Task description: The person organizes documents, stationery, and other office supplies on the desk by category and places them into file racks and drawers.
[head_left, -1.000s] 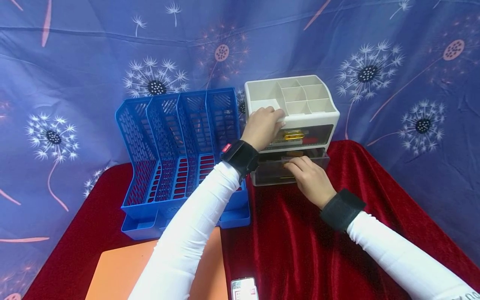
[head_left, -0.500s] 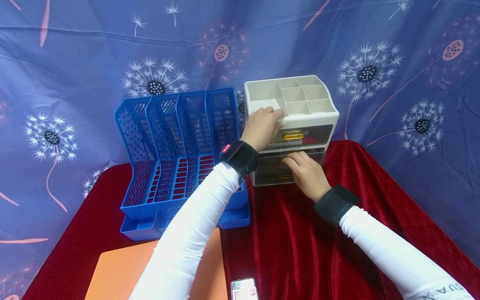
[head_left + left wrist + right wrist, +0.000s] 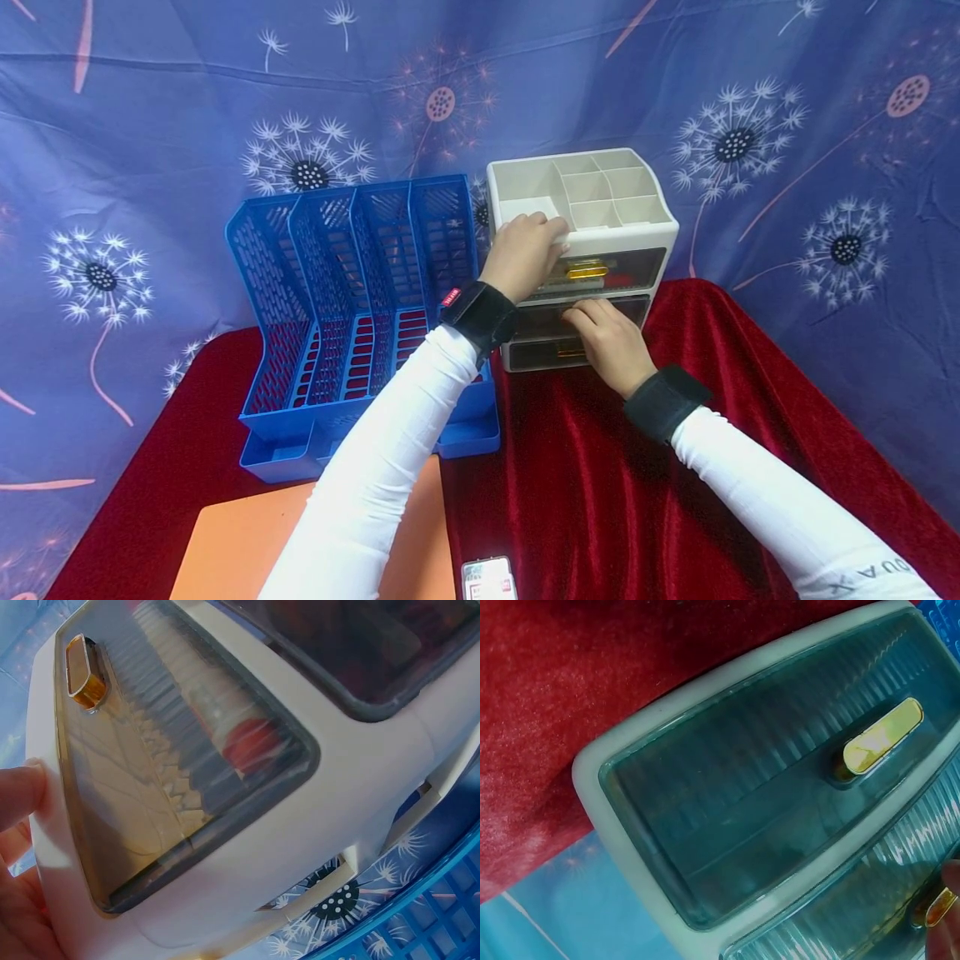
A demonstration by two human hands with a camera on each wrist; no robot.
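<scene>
A white desktop drawer organizer (image 3: pixel 622 240) stands at the back, its open top divided into compartments. My left hand (image 3: pixel 522 257) grips the top front rim; the left wrist view has its thumb (image 3: pixel 19 795) against the white edge. At the middle drawer (image 3: pixel 540 321), my right hand (image 3: pixel 611 348) has its fingers bent at the gold handle (image 3: pixel 939 909), with a fingertip touching it in the right wrist view. That smoky clear drawer sits about level with the frame. Above it, the upper drawer (image 3: pixel 142 757) shows a red-ended item inside. The bottom drawer (image 3: pixel 727 802) is closed.
Left of the organizer stands a blue mesh file rack (image 3: pixel 337 292) with several slots. An orange board (image 3: pixel 247 533) lies in front of it, partly under the left sleeve. A small pale case (image 3: pixel 488 578) lies at the front edge on the red cloth (image 3: pixel 570 492).
The middle drawer stood out from the organizer and has slid back in. My right hand moved with it, slightly away from me and left. My left hand stayed on the rim.
</scene>
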